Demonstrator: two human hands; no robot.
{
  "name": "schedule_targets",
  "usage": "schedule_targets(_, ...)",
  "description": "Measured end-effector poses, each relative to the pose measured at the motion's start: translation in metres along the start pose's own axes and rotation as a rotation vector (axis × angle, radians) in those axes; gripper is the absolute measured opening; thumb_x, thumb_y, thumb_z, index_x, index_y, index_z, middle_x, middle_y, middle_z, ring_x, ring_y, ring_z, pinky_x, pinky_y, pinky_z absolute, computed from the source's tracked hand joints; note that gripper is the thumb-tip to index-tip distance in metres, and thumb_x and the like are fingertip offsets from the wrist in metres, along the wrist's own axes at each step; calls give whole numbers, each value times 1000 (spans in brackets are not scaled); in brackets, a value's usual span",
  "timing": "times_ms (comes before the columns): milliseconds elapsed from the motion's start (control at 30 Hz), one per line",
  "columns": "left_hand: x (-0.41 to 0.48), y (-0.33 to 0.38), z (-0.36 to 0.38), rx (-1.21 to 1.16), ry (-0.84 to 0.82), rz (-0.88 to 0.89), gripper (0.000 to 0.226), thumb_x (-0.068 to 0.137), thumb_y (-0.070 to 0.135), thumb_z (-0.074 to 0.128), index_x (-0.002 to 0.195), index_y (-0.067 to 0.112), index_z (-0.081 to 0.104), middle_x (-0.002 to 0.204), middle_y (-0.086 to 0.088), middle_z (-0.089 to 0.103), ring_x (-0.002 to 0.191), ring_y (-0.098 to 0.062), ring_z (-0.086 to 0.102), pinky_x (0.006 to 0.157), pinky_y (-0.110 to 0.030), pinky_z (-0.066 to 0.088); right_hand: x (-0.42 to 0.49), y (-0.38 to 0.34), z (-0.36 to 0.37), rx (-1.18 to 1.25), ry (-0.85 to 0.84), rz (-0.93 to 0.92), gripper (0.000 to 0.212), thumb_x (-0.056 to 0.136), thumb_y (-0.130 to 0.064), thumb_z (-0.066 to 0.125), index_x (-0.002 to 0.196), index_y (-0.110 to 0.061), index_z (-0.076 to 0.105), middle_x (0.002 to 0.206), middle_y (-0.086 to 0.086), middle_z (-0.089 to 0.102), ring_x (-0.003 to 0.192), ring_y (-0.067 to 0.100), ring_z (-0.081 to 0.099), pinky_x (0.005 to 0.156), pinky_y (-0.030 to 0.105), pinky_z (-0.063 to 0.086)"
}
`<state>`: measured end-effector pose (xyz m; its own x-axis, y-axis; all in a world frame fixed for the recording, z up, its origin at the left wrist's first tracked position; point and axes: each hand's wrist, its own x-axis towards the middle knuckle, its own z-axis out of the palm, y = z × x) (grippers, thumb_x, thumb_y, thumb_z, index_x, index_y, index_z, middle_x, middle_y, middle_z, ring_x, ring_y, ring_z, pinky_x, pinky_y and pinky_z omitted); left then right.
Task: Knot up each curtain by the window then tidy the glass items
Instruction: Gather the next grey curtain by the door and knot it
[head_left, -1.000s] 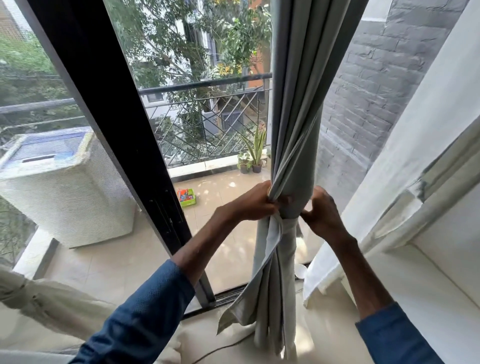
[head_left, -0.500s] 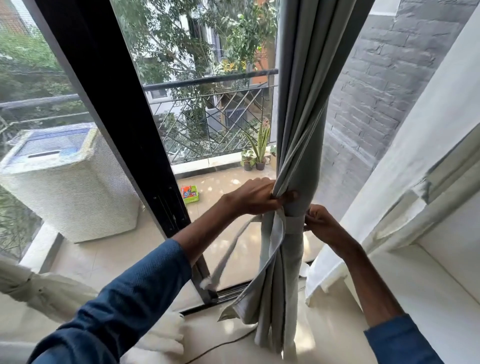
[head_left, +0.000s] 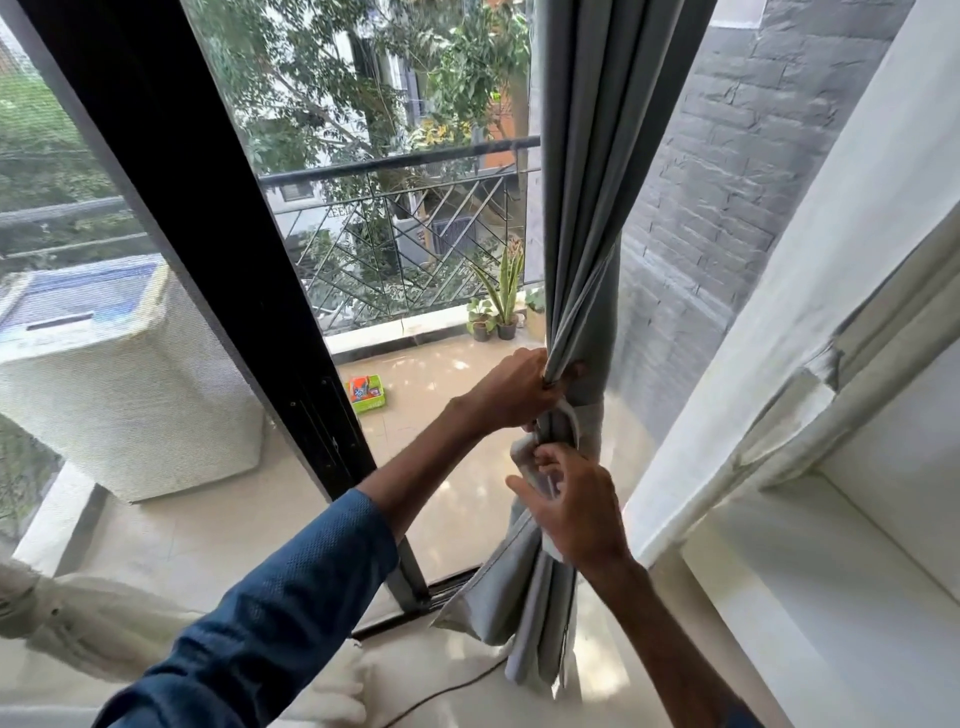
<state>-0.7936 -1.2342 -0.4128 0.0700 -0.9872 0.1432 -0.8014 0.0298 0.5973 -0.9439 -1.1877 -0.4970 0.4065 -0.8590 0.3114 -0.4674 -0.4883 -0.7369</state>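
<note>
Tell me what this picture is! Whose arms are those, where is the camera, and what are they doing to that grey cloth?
There is no machine here, only a person. The camera sits on their head and looks down, so you see their two arms in blue sleeves as if they were your own. The left hand grips the grey curtain, bunched up tight by the window. Just below, the fingers of the right hand pinch a pale strip of cloth that seems to go round the bunch, to tie it. A white curtain hangs on the right. On the floor lies a dark cable. Through the glass, out on the balcony, stand potted plants and a little green box.
</note>
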Motion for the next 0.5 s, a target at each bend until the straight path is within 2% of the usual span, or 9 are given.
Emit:
schedule_targets(100,2,-4,1,2,9,-26,31,98,36,54,89,7,59,74,-15,67,56,-28,64,51,-44,53,0,1,0,-115,122,23,43,74,-42,85,106,-20,65,91,-4,73,77,16,68,70,26,52)
schedule_targets(167,1,-5,1,16,31,-41,30,99,37,54,88,9,58,73,-13,66,53,-26,63,49,-41,53,2,3,-1,-154,142,-18,38,74,-38,86,101,-18,67,94,0,72,83,21,67,72,29,52)
schedule_targets(233,0,-6,0,26,58,-45,32,99,39,53,86,10,56,71,-12,65,53,-27,61,50,-40,51,5,6,3,-180,85,-80,26,75,-36,84,81,-20,65,88,-1,66,82,21,60,71,32,52)
schedule_targets(300,0,-7,0,46,76,-53,33,99,41,52,85,12,55,68,-9,62,54,-27,60,54,-41,51,7,8,5,-131,-6,-83,35,77,-36,81,66,-23,50,72,-7,54,68,17,50,63,31,46)
schedule_targets(367,0,-10,0,81,74,-87,34,98,46,51,85,15,54,67,-7,60,57,-30,61,59,-43,53,9,11,0,-61,-84,-43,43,80,-37,77,64,-22,41,58,-6,46,56,15,41,57,31,40)
schedule_targets(433,-1,-13,-1,126,76,-133,35,96,50,51,89,16,53,73,-9,60,65,-33,61,61,-39,50,13,17,-12,-48,-130,-1,30,81,-38,75,69,-20,54,59,-5,59,55,11,54,58,32,46)
schedule_targets(500,-2,-17,-1,157,91,-178,39,95,51,54,100,13,58,88,-15,63,76,-35,59,65,-35,41,22,26,-29,-62,-65,16,13,81,-30,78,84,-20,71,74,-3,74,69,14,70,63,29,52)
